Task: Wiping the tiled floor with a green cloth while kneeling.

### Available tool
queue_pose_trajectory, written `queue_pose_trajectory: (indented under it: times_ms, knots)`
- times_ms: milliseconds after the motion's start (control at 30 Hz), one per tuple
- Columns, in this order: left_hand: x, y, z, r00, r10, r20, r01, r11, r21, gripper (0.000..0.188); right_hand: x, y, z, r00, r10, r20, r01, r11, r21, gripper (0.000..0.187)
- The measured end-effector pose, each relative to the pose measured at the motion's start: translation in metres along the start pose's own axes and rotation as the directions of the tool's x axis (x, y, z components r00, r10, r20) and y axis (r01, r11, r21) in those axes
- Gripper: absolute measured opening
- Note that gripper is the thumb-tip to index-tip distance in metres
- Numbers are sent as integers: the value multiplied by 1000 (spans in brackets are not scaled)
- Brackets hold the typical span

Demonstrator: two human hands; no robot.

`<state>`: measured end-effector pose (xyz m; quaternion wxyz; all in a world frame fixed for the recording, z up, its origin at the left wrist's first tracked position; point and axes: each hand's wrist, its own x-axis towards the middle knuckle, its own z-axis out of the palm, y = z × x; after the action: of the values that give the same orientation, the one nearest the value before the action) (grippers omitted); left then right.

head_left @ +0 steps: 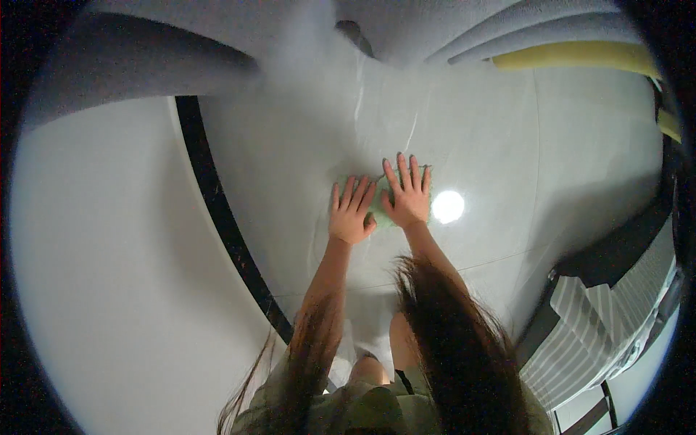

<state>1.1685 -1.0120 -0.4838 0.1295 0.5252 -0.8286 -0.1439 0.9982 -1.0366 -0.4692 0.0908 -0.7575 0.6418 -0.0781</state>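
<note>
A pale green cloth (380, 209) is spread on the glossy light grey tiled floor (471, 138). Both palms press down on it, side by side. My left hand (353, 212) lies flat over the cloth's left part, its fingers pointing away from me and slightly apart. On the right part rests my right hand (408, 194), flat too, with fingers spread wide. Only the middle strip and a few edges of the cloth show; the rest is hidden under the hands. Neither hand grips anything.
A white wall (109, 239) with a black baseboard (210, 181) curves along the left. Grey curtain-like fabric (145, 58) hangs across the far side, beside a yellow strip (573, 56). Grey-and-white striped fabric (602, 326) drapes at the right. Long hair (457, 341) hangs over my forearms.
</note>
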Motion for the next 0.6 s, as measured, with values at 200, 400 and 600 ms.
queue_pose_trajectory:
  times_ms: [200, 400, 600]
  knots:
    - [-40, -2, -19, 997, -67, -23, 68, 997, 37, 75, -16, -32, -8, 998, -67, 8, 66, 997, 50, 71]
    - [-47, 6, -41, 997, -77, 2, 77, 997, -5, 69, -23, -41, -32, 998, -23, 65, 18, 997, 72, 71]
    - [-43, 9, -51, 996, -68, 64, 69, 998, -7, 68, -33, -43, -38, 997, -17, 77, 14, 999, 44, 70]
